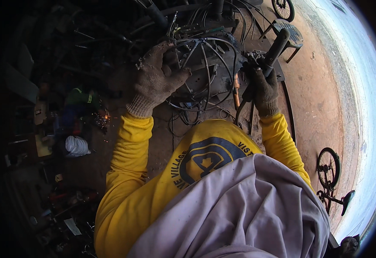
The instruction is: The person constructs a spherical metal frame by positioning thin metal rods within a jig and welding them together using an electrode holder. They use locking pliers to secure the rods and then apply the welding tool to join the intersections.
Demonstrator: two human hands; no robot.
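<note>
A round cage of bent metal rods [207, 69] sits on a cluttered dark work surface in front of me. My left hand [155, 81], in a dirty knit glove, is at the cage's left side. Its fingertips reach the upper left rim, and the thumb is stretched out apart from them. At the right of the cage my gloved right hand [265, 92] is closed around a dark tool with a thick cylindrical handle [277, 50]. The tool's far end is too dark to make out. Beside that hand stands an orange-handled tool [236, 88].
Black cables [185, 117] loop below the work surface. A plastic stool [290, 31] stands at the far right, and a bicycle [329, 172] at the right. On the dim left, sparks [105, 117] fly beside a crouching person [82, 101], near a white sack [77, 146].
</note>
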